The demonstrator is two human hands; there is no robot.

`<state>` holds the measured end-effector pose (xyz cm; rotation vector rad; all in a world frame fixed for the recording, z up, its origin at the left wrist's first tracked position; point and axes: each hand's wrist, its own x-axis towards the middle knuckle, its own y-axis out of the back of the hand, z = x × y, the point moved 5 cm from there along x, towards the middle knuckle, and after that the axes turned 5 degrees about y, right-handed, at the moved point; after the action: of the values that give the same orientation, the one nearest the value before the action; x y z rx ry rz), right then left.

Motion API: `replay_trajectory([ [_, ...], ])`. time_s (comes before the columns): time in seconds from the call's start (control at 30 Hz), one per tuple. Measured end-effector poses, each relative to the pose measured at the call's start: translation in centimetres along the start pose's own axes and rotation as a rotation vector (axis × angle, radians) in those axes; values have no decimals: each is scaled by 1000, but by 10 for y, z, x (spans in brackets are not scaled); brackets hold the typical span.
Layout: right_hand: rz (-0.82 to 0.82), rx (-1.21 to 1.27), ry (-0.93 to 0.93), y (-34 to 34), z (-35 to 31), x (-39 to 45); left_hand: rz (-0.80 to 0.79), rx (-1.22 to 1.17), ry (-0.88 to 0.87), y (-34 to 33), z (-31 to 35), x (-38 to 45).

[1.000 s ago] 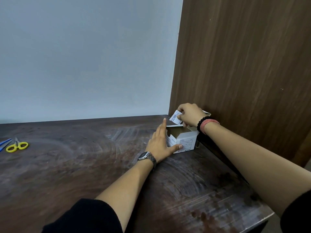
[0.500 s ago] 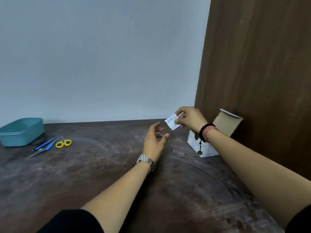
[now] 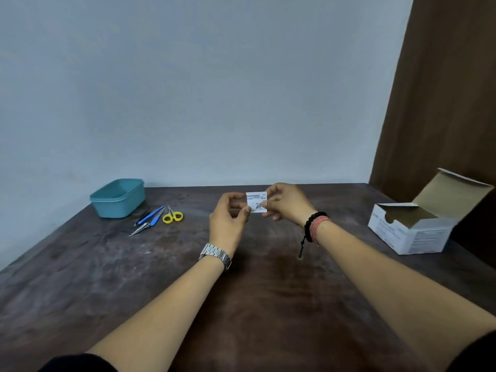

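A small white printed packet is held up at the centre of the frame, above the surface and touching nothing else. The left hand pinches its left edge and the right hand its right edge, so each grip is closed on the packet between thumb and fingertips. The step looks like opening it. To do that well, bring both pinches close together at the top edge, tear in one short pull away from the contents, and keep the packet low over the surface in case something drops. The yellow-handled scissors at centre left would give a cleaner cut if the paper resists. Beside them lie a blue tool and metal tweezers, just in front of a teal plastic tub. At the right edge stands an open white cardboard box, lid flap raised. The surface is dark, worn, streaked wood. Behind it is a plain pale wall, with a brown wooden panel at upper right.
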<state>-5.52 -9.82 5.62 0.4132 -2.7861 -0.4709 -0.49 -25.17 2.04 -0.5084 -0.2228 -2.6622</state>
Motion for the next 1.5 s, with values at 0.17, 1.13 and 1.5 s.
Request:
replay_trajectory([
  [0.17, -10, 37, 18, -23, 4, 10, 32, 73, 19, 20, -12, 10],
  [1.13, 71, 174, 209, -46, 30, 12, -96, 149, -40, 38, -15, 24],
  [1.5, 52, 107, 218, -46, 29, 8, -116, 306, -60, 39, -21, 25],
])
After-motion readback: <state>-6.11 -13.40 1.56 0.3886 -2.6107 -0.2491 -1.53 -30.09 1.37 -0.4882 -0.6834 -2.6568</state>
